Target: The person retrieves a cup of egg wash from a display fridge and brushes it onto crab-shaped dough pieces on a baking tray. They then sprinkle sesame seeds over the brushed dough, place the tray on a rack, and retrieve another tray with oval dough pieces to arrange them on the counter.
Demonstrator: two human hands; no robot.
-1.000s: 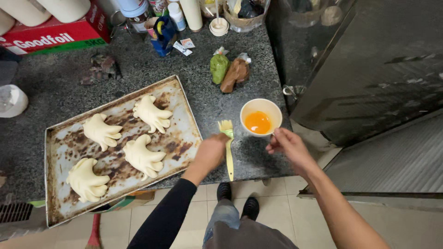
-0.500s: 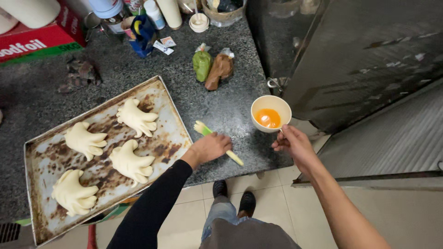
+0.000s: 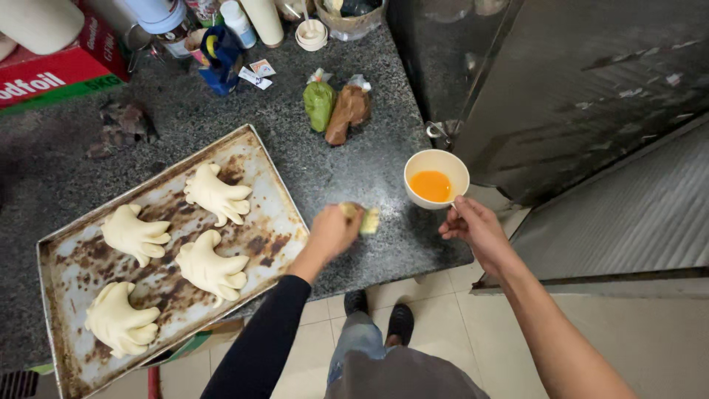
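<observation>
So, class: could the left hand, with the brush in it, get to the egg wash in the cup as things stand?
Probably yes. The left hand holds the brush just beside the cup, which the right hand steadies; only bare counter lies between them.

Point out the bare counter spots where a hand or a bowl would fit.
Free: the granite between the baking tray, the two tied bags and the cup of egg wash; also the strip above the tray's left end. Crowded: the back edge with bottles and the red box. The tray holds four dough pieces.
</observation>
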